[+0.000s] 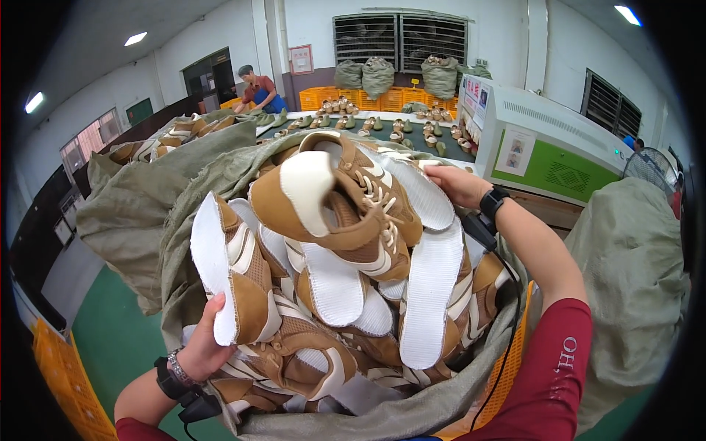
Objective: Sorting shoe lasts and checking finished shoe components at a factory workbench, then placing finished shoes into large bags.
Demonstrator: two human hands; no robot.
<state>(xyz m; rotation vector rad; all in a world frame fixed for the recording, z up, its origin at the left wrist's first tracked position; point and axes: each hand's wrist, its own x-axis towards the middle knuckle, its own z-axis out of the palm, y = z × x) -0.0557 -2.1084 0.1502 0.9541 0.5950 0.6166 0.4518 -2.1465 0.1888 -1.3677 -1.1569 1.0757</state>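
Note:
A large grey-green woven sack point(294, 425) stands open in front of me, heaped with brown and cream shoe uppers with ribbed white bottoms. My left hand point(208, 347) grips one brown shoe upper point(254, 305) at the sack's left side, thumb on its white bottom. At the far right of the heap, my right hand point(460, 187) closes on the end of another shoe upper point(421, 192), its white bottom turned up; most of those fingers are hidden. Between my hands, a laced brown shoe upper point(294, 195) lies on top of the pile.
Behind the sack runs a dark conveyor point(379, 136) bearing rows of shoes, beside a white and green machine point(548, 158). Another filled sack point(140, 198) stands left, a covered bulky sack point(625, 279) right. A co-worker point(259, 92) bends at the far left. A black cable point(507, 331) hangs by my right arm.

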